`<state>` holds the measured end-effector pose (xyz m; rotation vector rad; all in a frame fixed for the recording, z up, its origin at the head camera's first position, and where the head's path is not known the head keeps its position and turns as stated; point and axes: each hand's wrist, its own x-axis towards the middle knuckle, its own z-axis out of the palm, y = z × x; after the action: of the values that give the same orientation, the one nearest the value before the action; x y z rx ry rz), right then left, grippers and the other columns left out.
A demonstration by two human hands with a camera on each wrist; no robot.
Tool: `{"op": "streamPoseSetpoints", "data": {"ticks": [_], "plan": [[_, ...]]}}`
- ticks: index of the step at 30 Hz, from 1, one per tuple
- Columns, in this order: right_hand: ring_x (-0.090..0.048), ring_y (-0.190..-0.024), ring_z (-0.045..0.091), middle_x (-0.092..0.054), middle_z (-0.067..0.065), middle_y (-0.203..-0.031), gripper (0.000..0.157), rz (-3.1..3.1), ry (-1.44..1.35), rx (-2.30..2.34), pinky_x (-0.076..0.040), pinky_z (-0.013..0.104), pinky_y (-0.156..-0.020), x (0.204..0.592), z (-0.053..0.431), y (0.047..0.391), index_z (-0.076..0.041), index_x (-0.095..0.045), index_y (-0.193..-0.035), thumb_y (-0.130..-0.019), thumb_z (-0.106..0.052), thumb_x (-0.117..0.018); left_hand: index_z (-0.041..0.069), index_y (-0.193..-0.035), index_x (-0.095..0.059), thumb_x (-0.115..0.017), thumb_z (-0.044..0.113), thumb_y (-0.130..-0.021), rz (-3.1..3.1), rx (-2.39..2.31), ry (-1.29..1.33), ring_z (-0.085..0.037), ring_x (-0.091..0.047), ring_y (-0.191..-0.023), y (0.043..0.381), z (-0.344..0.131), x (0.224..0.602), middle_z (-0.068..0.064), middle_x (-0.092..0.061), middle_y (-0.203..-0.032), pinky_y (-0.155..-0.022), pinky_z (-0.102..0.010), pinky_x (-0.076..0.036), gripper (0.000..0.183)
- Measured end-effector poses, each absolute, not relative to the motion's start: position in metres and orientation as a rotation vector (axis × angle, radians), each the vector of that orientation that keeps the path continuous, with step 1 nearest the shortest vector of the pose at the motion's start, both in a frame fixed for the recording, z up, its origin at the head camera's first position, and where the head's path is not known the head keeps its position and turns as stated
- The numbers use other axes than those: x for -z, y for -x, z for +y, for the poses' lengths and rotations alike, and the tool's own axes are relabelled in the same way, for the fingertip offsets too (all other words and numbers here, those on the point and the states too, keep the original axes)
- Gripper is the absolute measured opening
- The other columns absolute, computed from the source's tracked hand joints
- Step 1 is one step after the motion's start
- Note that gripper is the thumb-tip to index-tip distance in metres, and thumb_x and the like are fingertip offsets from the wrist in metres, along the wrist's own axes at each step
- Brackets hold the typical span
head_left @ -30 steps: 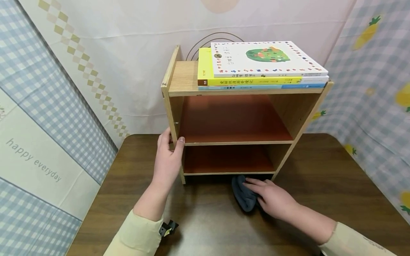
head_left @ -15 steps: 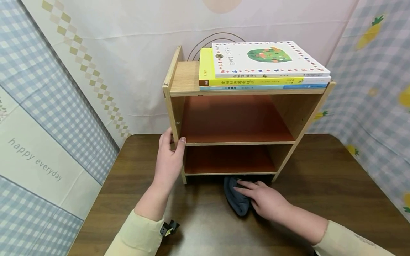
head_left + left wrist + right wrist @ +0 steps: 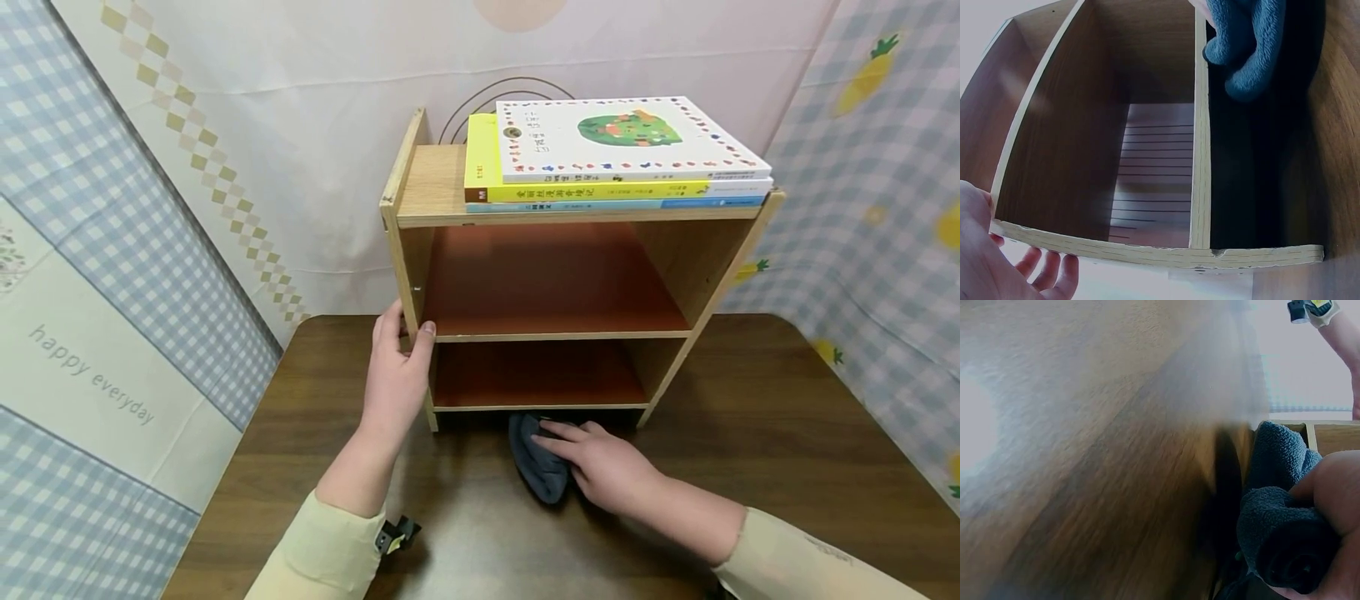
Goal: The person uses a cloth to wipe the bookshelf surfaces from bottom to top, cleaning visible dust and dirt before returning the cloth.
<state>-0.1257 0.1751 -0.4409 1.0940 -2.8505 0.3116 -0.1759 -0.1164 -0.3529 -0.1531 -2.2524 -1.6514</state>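
Note:
A small wooden shelf (image 3: 558,336) with reddish-brown boards stands on the table. My left hand (image 3: 397,367) grips its left side panel, thumb on the front edge and fingers around the outside; the left wrist view shows those fingertips (image 3: 1069,273) past the panel edge. Low at the shelf's front, my right hand (image 3: 611,467) holds a folded dark blue-grey cloth (image 3: 538,467) by the bottom board. The cloth's fuzzy towel-like folds (image 3: 1275,456) show in the right wrist view, bunched in the hand. Part of the cloth's far end lies in shadow under the lowest board.
Several books (image 3: 615,150) lie stacked on the shelf's top, a white one uppermost over a yellow one. The brown wooden table (image 3: 757,433) extends to both sides. Behind hangs a pale printed curtain (image 3: 322,167), with checked cloth (image 3: 892,275) at the right.
My right hand has slid left with the cloth along the shelf's bottom front. The left hand keeps its grip on the side panel, and the shelf stays put.

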Motion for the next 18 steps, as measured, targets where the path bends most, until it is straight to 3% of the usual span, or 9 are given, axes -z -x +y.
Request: {"op": "streamPoseSetpoints", "data": {"ticks": [11,14,18], "plan": [[-0.056,-0.097,0.027,-0.050,0.004,-0.148,0.057,-2.894,-1.112,-0.369,-0.044,0.029,-0.063,0.446,0.155,0.133,-0.026,-0.053,-0.144,-0.093,-0.003,-0.062,0.033,-0.144,-0.044,-0.054,0.038,-0.102,-2.259,1.655,0.160,-0.020,-0.043,-0.109,0.176,-0.116,0.353,-0.002,-0.043,-0.126,-0.082,-0.040,-0.045,0.044],[-0.058,-0.104,0.031,-0.050,0.004,-0.148,0.056,-2.900,-1.112,-0.385,-0.051,0.037,-0.075,0.446,0.151,0.134,-0.025,-0.053,-0.145,-0.094,-0.004,-0.061,0.033,-0.144,-0.044,-0.054,0.038,-0.102,-2.254,1.650,0.162,-0.020,-0.043,-0.109,0.176,-0.116,0.354,-0.002,-0.043,-0.126,-0.082,-0.040,-0.045,0.044],[-0.058,-0.110,0.035,-0.050,0.004,-0.148,0.056,-2.892,-1.116,-0.404,-0.051,0.046,-0.088,0.448,0.146,0.136,-0.024,-0.051,-0.146,-0.095,-0.004,-0.060,0.033,-0.144,-0.045,-0.055,0.036,-0.102,-2.249,1.652,0.156,-0.019,-0.043,-0.110,0.176,-0.116,0.353,-0.001,-0.043,-0.127,-0.083,-0.039,-0.045,0.043]]}}
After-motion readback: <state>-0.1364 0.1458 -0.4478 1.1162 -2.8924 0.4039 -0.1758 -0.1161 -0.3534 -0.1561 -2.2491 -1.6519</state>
